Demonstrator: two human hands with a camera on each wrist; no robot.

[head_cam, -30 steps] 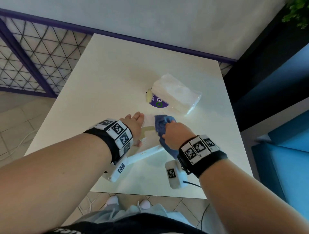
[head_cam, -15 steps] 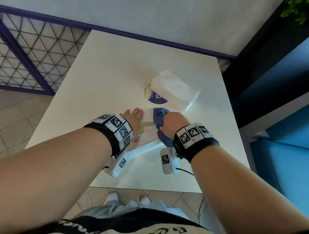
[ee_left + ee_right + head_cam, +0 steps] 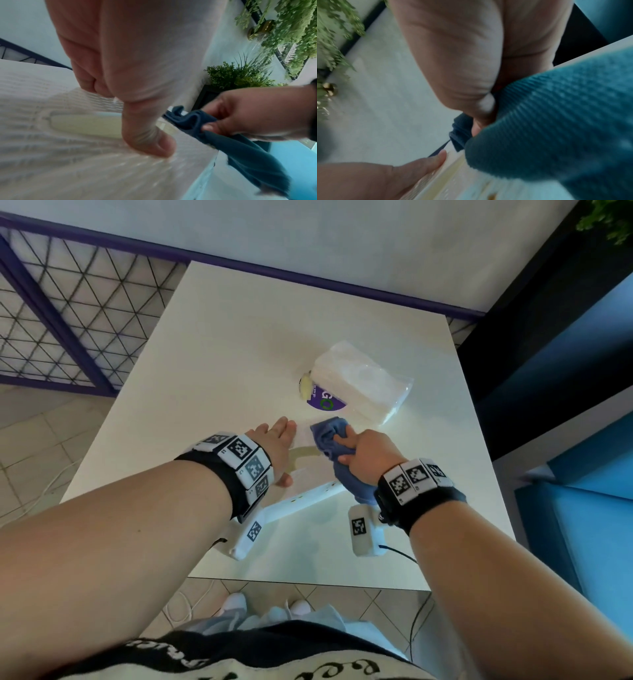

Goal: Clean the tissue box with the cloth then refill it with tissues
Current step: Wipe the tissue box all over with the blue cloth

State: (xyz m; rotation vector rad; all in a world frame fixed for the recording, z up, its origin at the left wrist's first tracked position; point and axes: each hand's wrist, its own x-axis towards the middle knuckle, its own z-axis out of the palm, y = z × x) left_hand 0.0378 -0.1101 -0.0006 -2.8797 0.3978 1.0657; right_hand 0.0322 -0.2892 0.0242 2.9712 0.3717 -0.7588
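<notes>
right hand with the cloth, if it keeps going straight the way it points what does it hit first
Most likely the tissue pack, just beyond the blue cloth that the right hand grips on the tissue box. Depth is unclear from the head view.

Legible text: large letters "GO" on the purple round sticker [image 3: 325,402] on my table [image 3: 219,344]; smaller print beside them cannot be read.

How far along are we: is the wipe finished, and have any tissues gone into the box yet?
Nothing looks finished yet. In hand: the right hand grips the blue cloth on the top of the tissue box, while the left hand rests on the box to steady it. Left: the pack of tissues lies on the table beyond the box, in its wrapper, so the refill has not begun.
</notes>
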